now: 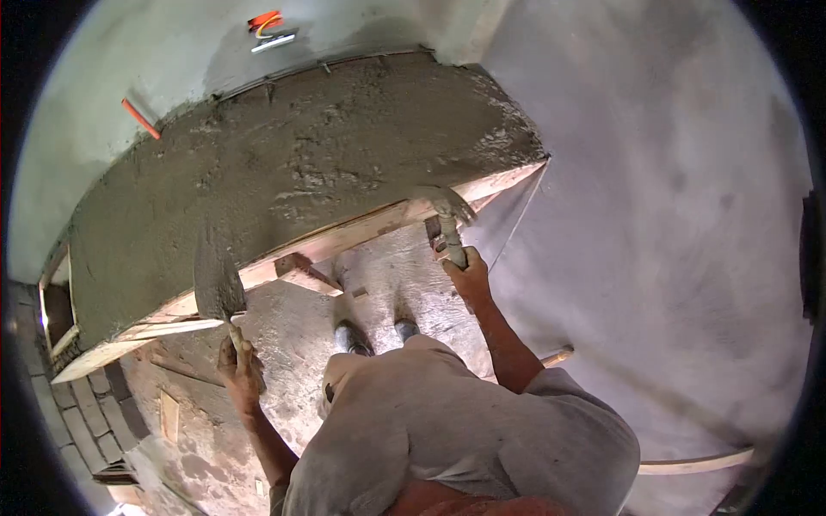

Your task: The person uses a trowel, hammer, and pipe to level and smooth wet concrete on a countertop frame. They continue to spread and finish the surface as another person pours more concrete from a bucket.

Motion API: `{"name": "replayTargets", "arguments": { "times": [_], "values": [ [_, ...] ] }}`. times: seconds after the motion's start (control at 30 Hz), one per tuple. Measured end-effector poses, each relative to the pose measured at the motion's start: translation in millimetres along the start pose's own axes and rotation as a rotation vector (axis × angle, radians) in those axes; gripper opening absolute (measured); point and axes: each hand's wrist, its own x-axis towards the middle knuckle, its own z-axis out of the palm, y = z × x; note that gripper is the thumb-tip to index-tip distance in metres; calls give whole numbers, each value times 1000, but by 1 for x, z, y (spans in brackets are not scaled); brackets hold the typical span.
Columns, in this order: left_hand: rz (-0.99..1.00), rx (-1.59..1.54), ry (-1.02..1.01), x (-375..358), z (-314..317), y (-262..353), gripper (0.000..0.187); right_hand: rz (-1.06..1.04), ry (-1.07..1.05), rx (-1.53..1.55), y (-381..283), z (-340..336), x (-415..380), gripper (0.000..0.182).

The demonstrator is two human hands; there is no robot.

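Observation:
My left hand [239, 365] is closed around the handle of a trowel [218, 279]. The trowel's grey, cement-smeared blade points forward and overlaps the front edge of a wet concrete slab [258, 163]. My right hand [470, 277] grips what looks like a hammer [450, 234], its handle and curved head coated in cement. That head is at the wooden form board [353, 237] along the slab's front edge. The slab's surface is smoother toward the left and rough near its middle and right end.
An orange pipe [140, 119] sticks out of the back wall, with an orange box and wires [265, 21] higher up. A wooden brace [308, 273] juts from under the form. Grey blocks [90, 413] stand at lower left. A plastered wall [662, 215] rises on the right.

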Motion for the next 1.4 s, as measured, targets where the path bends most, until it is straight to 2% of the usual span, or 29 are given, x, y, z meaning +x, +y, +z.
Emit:
{"name": "replayTargets", "arguments": {
  "times": [0.07, 0.13, 0.2, 0.27, 0.3, 0.37, 0.43, 0.47, 0.5, 0.53, 0.57, 0.6, 0.67, 0.7, 0.73, 0.8, 0.93, 0.97, 1.0, 1.07, 1.1, 1.13, 1.2, 1.27, 1.33, 1.37, 1.4],
  "values": [
    [-8, 40, 30, -15, 17, -5, 32, 87, 4, 144, 19, -17, 0, 23],
    [-3, 46, 45, -30, 39, -1, 29, 642, -94, 588, 30, -38, -6, 17],
    [-41, 59, 100, -41, 57, 2, 26, 685, -35, 671, 62, -35, -3, 15],
    [-37, 76, 113, -53, 74, 9, 25, 813, 279, 1131, 73, -34, 14, 18],
    [-33, 82, 128, -57, 81, 13, 24, 774, 354, 1157, 99, -25, 34, 20],
    [-15, 121, 119, -62, 93, 20, 25, 857, 530, 1323, 117, -16, 88, 17],
    [-3, 162, 117, -74, 100, 20, 27, 676, 534, 1239, 138, -6, 143, 18],
    [2, 137, 122, -75, 102, 15, 27, 678, 526, 1245, 123, -15, 151, 18],
    [11, 112, 121, -74, 105, 14, 28, 765, 458, 1243, 85, -37, 158, 16],
    [21, 116, 119, -76, 111, 19, 28, 848, 392, 1238, 65, -52, 163, 22],
    [24, 171, 114, -81, 118, 24, 29, 751, 361, 1335, 94, -52, 165, 23],
    [28, 222, 112, -85, 124, 27, 30, 748, 362, 1339, 101, -53, 162, 23],
    [13, 159, 120, -86, 129, 18, 31, 747, 473, 1485, 109, -53, 158, 26],
    [-11, 108, 123, -88, 129, 17, 32, 834, 669, 1387, 101, -47, 167, 29],
    [-6, 115, 123, -89, 131, 19, 32, 838, 670, 1394, 111, -41, 177, 29],
    [31, 172, 123, -89, 139, 24, 31, 654, 382, 1627, 123, -36, 190, 28],
    [55, 288, 87, -83, 150, 33, 27, 683, 256, 1636, 121, -59, 181, 25],
    [78, 298, 77, -82, 155, 38, 28, 742, 417, 1531, 109, -59, 181, 24],
    [96, 311, 65, -82, 157, 41, 29, 751, 411, 1531, 95, -58, 181, 24],
    [63, 285, 47, -81, 157, 41, 29, 851, 563, 1528, 81, -54, 186, 19],
    [35, 252, 26, -80, 158, 41, 30, 723, 482, 1489, 114, -36, 191, 16],
    [35, 255, 27, -78, 161, 41, 30, 726, 481, 1490, 116, -44, 189, 16],
    [45, 328, 25, -77, 168, 41, 31, 741, 316, 1365, 122, -59, 182, 14],
    [57, 362, 21, -77, 172, 44, 29, 733, 321, 1409, 124, -59, 177, 13],
    [56, 404, 21, -80, 177, 48, 28, 768, 447, 1267, 123, -51, 174, 16],
    [20, 397, 4, -79, 182, 52, 28, 695, 341, 1175, 125, -56, 169, 24],
    [-16, 391, -4, -79, 184, 56, 30, 792, 263, 1196, 126, -64, 168, 27]
  ]
}}
